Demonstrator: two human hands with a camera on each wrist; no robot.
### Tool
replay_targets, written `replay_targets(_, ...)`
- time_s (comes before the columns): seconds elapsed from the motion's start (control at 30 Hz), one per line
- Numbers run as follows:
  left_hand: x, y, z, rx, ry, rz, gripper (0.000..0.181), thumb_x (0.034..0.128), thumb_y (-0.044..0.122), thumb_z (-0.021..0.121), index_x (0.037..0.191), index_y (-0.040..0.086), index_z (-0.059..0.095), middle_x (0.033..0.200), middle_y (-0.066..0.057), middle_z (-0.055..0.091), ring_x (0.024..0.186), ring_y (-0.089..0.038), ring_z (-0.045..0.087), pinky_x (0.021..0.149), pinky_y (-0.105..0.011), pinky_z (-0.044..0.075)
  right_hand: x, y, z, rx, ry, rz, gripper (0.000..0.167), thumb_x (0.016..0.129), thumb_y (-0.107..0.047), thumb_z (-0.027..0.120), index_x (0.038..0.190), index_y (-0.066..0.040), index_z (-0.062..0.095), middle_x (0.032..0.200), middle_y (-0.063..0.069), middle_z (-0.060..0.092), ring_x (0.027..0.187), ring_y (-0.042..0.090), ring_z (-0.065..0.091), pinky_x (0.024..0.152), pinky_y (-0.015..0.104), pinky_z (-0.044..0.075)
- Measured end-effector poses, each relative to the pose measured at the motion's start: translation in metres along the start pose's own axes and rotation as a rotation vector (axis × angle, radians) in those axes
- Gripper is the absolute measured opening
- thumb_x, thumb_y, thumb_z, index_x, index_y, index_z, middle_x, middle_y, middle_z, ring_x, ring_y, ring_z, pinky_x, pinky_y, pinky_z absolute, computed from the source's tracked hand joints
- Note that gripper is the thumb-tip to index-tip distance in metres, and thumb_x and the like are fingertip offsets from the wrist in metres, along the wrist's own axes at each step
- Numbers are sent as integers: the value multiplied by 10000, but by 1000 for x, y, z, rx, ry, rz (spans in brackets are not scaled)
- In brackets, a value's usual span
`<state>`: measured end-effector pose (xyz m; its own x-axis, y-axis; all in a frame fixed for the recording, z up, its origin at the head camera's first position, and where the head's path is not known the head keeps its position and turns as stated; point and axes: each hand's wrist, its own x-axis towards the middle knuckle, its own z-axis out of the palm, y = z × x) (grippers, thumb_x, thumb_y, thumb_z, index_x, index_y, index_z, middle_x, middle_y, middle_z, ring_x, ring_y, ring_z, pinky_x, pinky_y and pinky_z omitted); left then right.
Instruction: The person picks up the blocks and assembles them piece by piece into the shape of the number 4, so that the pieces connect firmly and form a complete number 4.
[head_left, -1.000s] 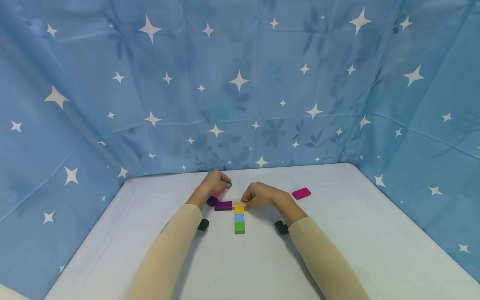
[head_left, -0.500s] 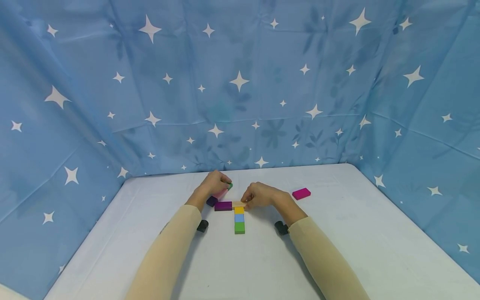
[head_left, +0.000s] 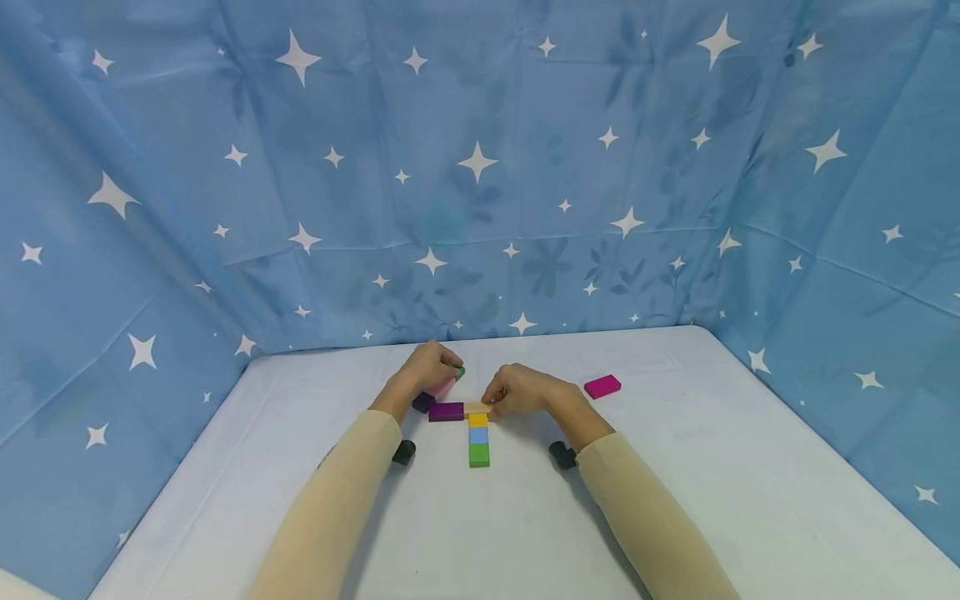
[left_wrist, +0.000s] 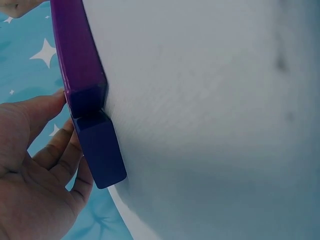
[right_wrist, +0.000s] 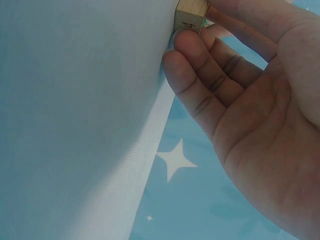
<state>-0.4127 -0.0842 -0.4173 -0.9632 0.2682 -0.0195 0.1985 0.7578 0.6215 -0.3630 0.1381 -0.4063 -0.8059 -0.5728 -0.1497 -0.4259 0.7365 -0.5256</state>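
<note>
In the head view my left hand (head_left: 429, 365) bends over the pink block (head_left: 441, 389), its fingertips at the far end by a small green block (head_left: 461, 373); the exact contact is partly hidden. A dark blue block (left_wrist: 101, 150) meets the end of the purple block (left_wrist: 80, 60) in the left wrist view, with my thumb and fingers behind them. My right hand (head_left: 520, 390) pinches the plain wooden block (right_wrist: 190, 17), marked 4, at its right end. That block touches the purple one. Below it, yellow (head_left: 477, 420), light blue (head_left: 478, 435) and green (head_left: 479, 455) blocks form a column.
A magenta block (head_left: 602, 387) lies apart to the right on the white table (head_left: 480, 533). Black wrist devices (head_left: 405, 452) sit under both forearms. A blue curtain with white stars (head_left: 480, 208) stands behind the table and at its sides.
Little differs: the small green block by my left fingertips has shifted very slightly. Both hands and the other blocks stay nearly in place.
</note>
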Motion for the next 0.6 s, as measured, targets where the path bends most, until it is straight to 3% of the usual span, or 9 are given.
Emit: replay_targets(0.6,-2,0,-1,17,-5,-12,254,993,153,680,1223,128,785,1242,-55,757,1298,-272,613,1138,-465,462,2,0,1,-14,10,23,249,889,-193,839,1136,-167,822,867,-47,676,783,124,559,689,260,456)
